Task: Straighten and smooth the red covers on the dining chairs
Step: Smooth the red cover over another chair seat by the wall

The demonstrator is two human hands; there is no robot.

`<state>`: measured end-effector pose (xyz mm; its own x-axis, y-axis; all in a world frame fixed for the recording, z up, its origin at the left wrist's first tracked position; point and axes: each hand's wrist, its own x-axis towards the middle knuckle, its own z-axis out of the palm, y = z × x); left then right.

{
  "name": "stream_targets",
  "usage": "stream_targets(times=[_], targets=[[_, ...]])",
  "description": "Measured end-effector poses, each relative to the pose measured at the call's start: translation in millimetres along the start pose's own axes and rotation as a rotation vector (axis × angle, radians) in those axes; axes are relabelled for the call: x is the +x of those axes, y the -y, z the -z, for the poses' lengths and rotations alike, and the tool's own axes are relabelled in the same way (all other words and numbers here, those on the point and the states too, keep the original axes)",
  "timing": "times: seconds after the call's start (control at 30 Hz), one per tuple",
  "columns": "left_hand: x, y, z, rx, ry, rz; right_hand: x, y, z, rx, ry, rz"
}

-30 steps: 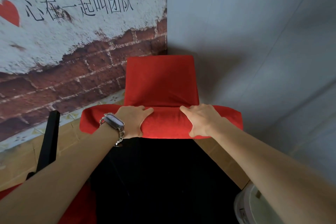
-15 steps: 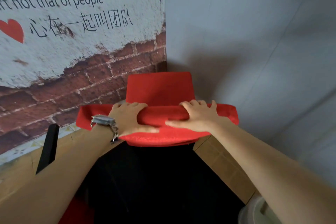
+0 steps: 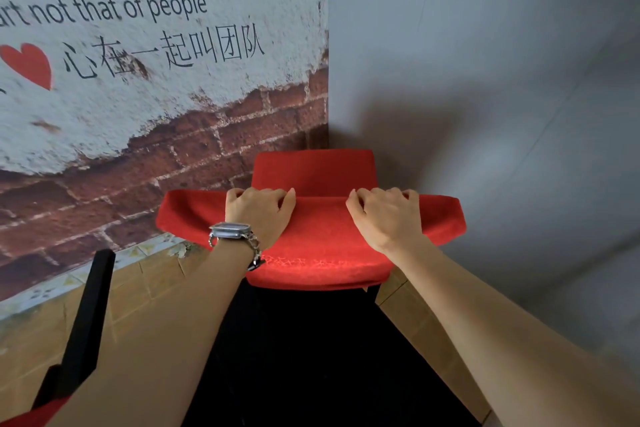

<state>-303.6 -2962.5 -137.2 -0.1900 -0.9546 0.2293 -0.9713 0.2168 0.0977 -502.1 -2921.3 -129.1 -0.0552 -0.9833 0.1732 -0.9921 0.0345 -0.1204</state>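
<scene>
You are gripping the red cover (image 3: 322, 236) on the back of the chair (image 3: 313, 168) with your left hand (image 3: 258, 215) and right hand (image 3: 386, 218), fingers curling over its far edge, its long axis running left-to-right beneath both.

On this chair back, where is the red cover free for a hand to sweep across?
Free: the stretch of red cover between the left hand and right hand, and both outer ends beyond them. Crowded: the top edge, where both hands grip it.
</scene>
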Motion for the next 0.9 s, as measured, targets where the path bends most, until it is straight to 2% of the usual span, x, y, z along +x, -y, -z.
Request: stream_targets(times=[0.33,0.67,0.8,0.9], targets=[[38.5,-3.3,-9.9,0.015,-0.211,0.038,42.0,3.4,-11.5,0.018,-0.210,-0.060],[45.2,-2.5,-10.1,-0.001,-0.263,-0.001,48.9,4.3,-15.0,-0.042,-0.420,-0.051],[40.3,-0.8,-12.0,-0.003,-0.286,-0.040,46.9,5.7,-17.8,-0.066,-0.453,-0.058],[42.3,-0.1,-9.2,-0.006,-0.238,-0.020,46.0,5.8,-15.9,-0.085,-0.380,-0.049]])
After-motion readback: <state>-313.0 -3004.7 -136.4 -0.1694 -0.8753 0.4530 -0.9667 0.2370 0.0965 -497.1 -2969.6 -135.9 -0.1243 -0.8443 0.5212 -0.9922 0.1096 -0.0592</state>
